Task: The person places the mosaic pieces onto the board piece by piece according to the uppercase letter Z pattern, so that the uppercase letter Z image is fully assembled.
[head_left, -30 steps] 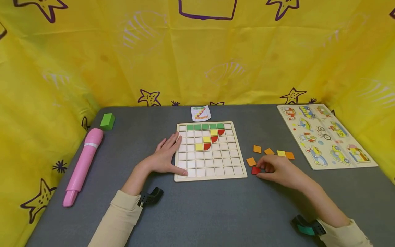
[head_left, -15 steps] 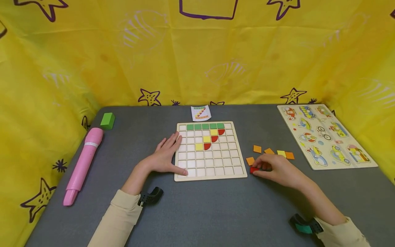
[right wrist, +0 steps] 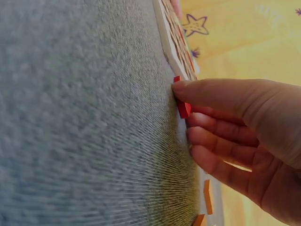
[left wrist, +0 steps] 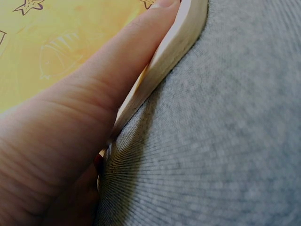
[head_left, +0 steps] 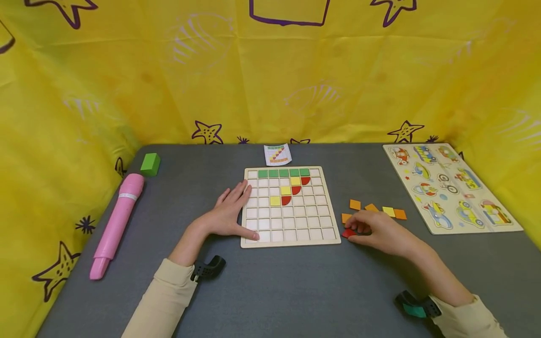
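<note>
Spread along the left side of a wooden grid board (head_left: 296, 223), my left hand (head_left: 226, 216) rests with straight fingers, its thumb over the lower left corner. The board carries a row of several green tiles (head_left: 284, 173), and below them three yellow squares (head_left: 285, 190) and three red quarter-round pieces (head_left: 286, 200) step down leftward. Just off the board's lower right corner, my right hand (head_left: 378, 232) pinches a red tile (right wrist: 184, 109) between thumb and fingers, close over the table. Loose orange tiles (head_left: 355, 204) and a yellow tile (head_left: 388, 211) lie beyond that hand.
A small printed pattern card (head_left: 277, 155) lies behind the board. To the far right is a picture puzzle board (head_left: 448, 188) with vehicles. At left are a pink toy microphone (head_left: 117, 225) and a green block (head_left: 150, 164). Yellow cloth (head_left: 270, 70) borders the grey table.
My right hand has shifted slightly left with the red tile, which has turned. The orange tile beside it is now partly covered by the fingers. My left hand has stayed put.
</note>
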{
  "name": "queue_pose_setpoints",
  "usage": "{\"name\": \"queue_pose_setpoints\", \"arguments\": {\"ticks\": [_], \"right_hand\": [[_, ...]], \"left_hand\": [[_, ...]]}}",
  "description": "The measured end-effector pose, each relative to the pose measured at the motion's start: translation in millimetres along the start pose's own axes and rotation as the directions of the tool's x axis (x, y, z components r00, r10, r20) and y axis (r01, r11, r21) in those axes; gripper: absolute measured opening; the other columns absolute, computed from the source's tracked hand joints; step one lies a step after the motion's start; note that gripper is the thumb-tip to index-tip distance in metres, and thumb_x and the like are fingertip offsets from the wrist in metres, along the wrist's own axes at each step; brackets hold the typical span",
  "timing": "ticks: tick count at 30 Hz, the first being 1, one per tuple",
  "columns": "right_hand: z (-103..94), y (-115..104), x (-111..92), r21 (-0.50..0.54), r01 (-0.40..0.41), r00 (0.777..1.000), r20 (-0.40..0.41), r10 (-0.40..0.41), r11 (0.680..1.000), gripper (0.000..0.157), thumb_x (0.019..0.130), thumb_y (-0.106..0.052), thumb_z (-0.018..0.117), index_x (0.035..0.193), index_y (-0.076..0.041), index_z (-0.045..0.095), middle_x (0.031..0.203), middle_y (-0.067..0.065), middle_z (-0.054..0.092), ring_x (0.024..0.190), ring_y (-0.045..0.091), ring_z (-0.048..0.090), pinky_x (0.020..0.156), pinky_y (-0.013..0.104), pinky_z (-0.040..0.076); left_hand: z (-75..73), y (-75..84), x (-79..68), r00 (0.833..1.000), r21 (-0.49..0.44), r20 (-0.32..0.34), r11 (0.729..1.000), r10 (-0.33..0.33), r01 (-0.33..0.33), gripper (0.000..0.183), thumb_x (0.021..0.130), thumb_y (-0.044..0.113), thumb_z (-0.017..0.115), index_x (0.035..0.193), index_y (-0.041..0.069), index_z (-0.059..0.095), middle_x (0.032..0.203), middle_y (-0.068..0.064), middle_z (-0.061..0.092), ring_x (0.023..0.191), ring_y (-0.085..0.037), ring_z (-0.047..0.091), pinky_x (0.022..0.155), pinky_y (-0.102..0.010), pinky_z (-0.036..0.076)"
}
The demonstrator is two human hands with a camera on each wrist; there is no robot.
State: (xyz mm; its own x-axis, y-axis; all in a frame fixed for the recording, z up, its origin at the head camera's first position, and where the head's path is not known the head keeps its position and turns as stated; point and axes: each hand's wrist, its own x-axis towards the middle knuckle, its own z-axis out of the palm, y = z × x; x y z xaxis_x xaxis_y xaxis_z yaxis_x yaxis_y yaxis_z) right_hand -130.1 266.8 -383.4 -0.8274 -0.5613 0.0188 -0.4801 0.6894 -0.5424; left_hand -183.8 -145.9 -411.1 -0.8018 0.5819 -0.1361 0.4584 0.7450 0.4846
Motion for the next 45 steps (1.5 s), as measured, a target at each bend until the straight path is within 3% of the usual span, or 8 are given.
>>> {"name": "queue_pose_setpoints", "arguments": {"ticks": [6,11,20,26,31,37,41,45], "right_hand": [[-2.1,-4.1,11.7,0.065,-0.009,0.999,-0.036,0.012,0.998,0.022,0.080,-0.018,0.082,0.097,-0.016,0.069,0.080,-0.014,0.062,0.072,0.004,0.058,0.068,0.024,0.052],[6.1,-21.4,38.4,0.111,0.007,0.997,-0.076,0.001,0.994,0.023,0.079,-0.021,0.083,0.098,-0.018,0.070,0.079,-0.012,0.063,0.073,0.008,0.058,0.068,0.025,0.052],[32.2,-51.1,92.7,0.086,0.064,0.998,-0.026,-0.062,0.994,0.023,0.080,-0.023,0.083,0.097,-0.015,0.070,0.075,-0.010,0.059,0.072,0.011,0.055,0.065,0.025,0.048],[44.4,-64.8,116.1,0.061,0.128,0.992,0.001,-0.128,0.990,0.021,0.080,-0.020,0.082,0.097,-0.013,0.071,0.077,-0.009,0.061,0.072,0.013,0.055,0.065,0.025,0.048],[49.5,-71.4,127.8,0.019,0.192,0.981,0.006,-0.193,0.981,0.018,0.083,-0.018,0.079,0.098,-0.011,0.073,0.080,-0.005,0.062,0.071,0.012,0.054,0.066,0.025,0.046],[52.5,-72.9,133.2,-0.005,0.256,0.967,0.010,-0.256,0.967,0.020,0.086,-0.009,0.073,0.106,-0.009,0.075,0.095,0.001,0.068,0.081,0.013,0.055,0.072,0.027,0.046],[54.1,-72.9,133.8,0.008,0.254,0.967,0.000,-0.254,0.967,0.022,0.087,-0.005,0.070,0.108,-0.009,0.075,0.099,0.001,0.068,0.085,0.014,0.058,0.074,0.028,0.048],[55.2,-73.6,132.3,0.017,0.200,0.980,-0.028,-0.199,0.980,0.019,0.086,-0.007,0.072,0.105,-0.010,0.074,0.096,0.000,0.068,0.083,0.013,0.057,0.074,0.028,0.048]], "left_hand": [[0.1,-1.0,-0.6,1.000,-0.003,0.003,1.000,-0.007,0.007,0.131,0.069,0.069,0.075,0.157,0.006,0.000,0.163,-0.011,-0.010,0.149,-0.024,-0.008,0.115,-0.051,-0.003],[-1.0,-0.4,-2.0,1.000,-0.012,-0.002,1.000,-0.001,0.001,0.130,0.070,0.067,0.076,0.157,0.005,0.002,0.163,-0.013,-0.008,0.149,-0.027,-0.006,0.115,-0.052,-0.002],[-1.8,-0.5,-1.3,1.000,-0.008,0.002,1.000,-0.009,0.009,0.130,0.069,0.069,0.075,0.157,0.006,0.001,0.163,-0.012,-0.009,0.149,-0.025,-0.007,0.115,-0.051,-0.003],[-0.7,-1.8,0.2,1.000,0.007,0.000,1.000,-0.004,0.004,0.131,0.069,0.072,0.072,0.157,0.006,0.001,0.163,-0.012,-0.009,0.149,-0.025,-0.007,0.115,-0.051,-0.002],[-1.5,0.1,0.0,1.000,0.008,0.002,1.000,0.000,0.000,0.130,0.070,0.070,0.074,0.157,0.005,0.002,0.163,-0.012,-0.009,0.149,-0.026,-0.007,0.115,-0.051,-0.002],[-3.3,3.3,-0.6,1.000,0.007,0.009,1.000,0.004,-0.004,0.128,0.071,0.067,0.075,0.157,0.004,0.003,0.163,-0.013,-0.008,0.149,-0.026,-0.006,0.115,-0.051,-0.003],[-3.3,3.6,-0.3,1.000,0.016,0.012,1.000,0.001,-0.001,0.128,0.071,0.067,0.075,0.156,0.005,0.003,0.163,-0.012,-0.008,0.149,-0.026,-0.007,0.115,-0.050,-0.003],[-3.4,3.6,-0.2,1.000,0.013,0.010,1.000,0.003,-0.003,0.127,0.071,0.067,0.075,0.156,0.005,0.003,0.163,-0.012,-0.008,0.149,-0.026,-0.007,0.115,-0.050,-0.003]]}}
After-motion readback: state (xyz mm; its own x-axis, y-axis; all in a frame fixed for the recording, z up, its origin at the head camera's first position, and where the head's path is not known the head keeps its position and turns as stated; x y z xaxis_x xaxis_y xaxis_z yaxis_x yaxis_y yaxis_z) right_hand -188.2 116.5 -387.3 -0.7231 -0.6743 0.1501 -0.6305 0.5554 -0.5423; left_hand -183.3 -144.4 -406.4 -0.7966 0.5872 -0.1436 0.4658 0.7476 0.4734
